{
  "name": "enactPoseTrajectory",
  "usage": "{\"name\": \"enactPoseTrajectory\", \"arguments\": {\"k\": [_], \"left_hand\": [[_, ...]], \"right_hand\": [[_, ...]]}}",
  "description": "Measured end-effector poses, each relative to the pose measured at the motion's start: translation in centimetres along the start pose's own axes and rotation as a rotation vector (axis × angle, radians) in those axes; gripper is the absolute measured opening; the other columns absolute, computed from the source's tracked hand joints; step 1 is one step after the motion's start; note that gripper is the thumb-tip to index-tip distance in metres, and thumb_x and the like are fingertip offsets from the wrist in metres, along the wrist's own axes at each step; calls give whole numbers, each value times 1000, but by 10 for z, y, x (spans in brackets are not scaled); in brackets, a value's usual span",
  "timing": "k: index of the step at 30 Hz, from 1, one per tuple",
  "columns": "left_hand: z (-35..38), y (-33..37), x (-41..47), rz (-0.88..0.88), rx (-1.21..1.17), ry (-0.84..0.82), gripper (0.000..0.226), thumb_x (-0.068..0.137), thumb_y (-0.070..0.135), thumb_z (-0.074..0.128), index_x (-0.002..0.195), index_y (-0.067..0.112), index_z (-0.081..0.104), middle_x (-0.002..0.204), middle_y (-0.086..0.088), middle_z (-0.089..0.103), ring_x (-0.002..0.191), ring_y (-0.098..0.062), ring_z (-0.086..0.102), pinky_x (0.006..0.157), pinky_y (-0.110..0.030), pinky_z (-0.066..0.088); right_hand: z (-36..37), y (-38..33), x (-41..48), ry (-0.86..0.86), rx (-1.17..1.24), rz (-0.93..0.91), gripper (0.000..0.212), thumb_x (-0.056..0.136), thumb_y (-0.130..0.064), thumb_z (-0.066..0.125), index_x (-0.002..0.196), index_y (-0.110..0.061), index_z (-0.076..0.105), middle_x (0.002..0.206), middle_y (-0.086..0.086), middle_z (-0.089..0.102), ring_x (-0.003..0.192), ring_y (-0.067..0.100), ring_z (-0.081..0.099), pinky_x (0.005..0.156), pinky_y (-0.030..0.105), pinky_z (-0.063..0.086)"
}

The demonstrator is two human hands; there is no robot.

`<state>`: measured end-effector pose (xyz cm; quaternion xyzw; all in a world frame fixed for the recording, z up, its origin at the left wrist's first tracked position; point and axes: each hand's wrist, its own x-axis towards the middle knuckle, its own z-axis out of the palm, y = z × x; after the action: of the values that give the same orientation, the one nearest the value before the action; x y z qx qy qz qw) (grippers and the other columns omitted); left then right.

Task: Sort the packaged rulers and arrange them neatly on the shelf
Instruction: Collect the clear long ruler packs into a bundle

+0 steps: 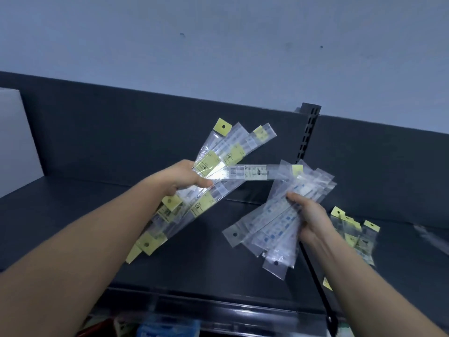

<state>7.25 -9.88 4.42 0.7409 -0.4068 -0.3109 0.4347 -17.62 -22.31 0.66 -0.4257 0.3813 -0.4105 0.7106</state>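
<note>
My left hand [181,177] grips a fanned bunch of packaged rulers with yellow labels [213,161], held above the dark shelf [73,215]. One clear packet with a barcode [252,172] sticks out of that bunch to the right. A second fan of clear rulers with blue print [274,222] is gripped by my right hand [309,217], its packets pointing down-left and up-right. The tip of the barcode packet overlaps the top of this bunch. Several more yellow-labelled rulers [354,232] lie on the shelf to the right of my right hand.
A dark back panel [145,127] runs behind the shelf, with a slotted upright [307,132] at its middle. A white box [14,142] stands at the far left. A thin black divider [315,280] crosses the shelf under my right forearm. Goods show on a lower level [158,327].
</note>
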Motion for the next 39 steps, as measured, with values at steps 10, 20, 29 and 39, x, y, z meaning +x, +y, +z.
{"name": "enactPoseTrajectory", "arguments": {"k": [10, 20, 29, 39], "left_hand": [[68, 45, -1, 20, -128, 99, 69, 71, 22, 83, 131, 6, 52, 135, -22, 53, 132, -44, 39, 109, -54, 28], [176, 102, -7, 88, -195, 96, 86, 75, 23, 81, 144, 5, 33, 142, -24, 44, 132, -44, 36, 107, -55, 30], [264, 143, 16, 70, -149, 11, 79, 74, 16, 82, 140, 5, 40, 144, -23, 43, 133, -41, 40, 109, -49, 35], [337, 164, 74, 27, 69, -133, 41, 75, 12, 77, 112, 2, 60, 110, -20, 62, 110, -33, 57, 91, -41, 45]], "right_hand": [[-60, -33, -4, 4, 6, -19, 3, 87, -6, 65, 88, -5, 62, 80, 8, 69, 75, 21, 67, 74, 38, 55], [-160, -76, -10, -2, -3, -58, 9, 91, 0, 58, 99, 2, 61, 94, 16, 69, 88, 28, 68, 78, 41, 55], [-246, -117, 9, 91, -48, -83, 3, 87, -2, 64, 90, -2, 64, 87, 11, 71, 80, 24, 69, 77, 41, 56], [-319, -146, 57, 179, -175, -54, 16, 87, -2, 65, 102, 1, 63, 86, 10, 70, 80, 23, 69, 68, 35, 52]]}}
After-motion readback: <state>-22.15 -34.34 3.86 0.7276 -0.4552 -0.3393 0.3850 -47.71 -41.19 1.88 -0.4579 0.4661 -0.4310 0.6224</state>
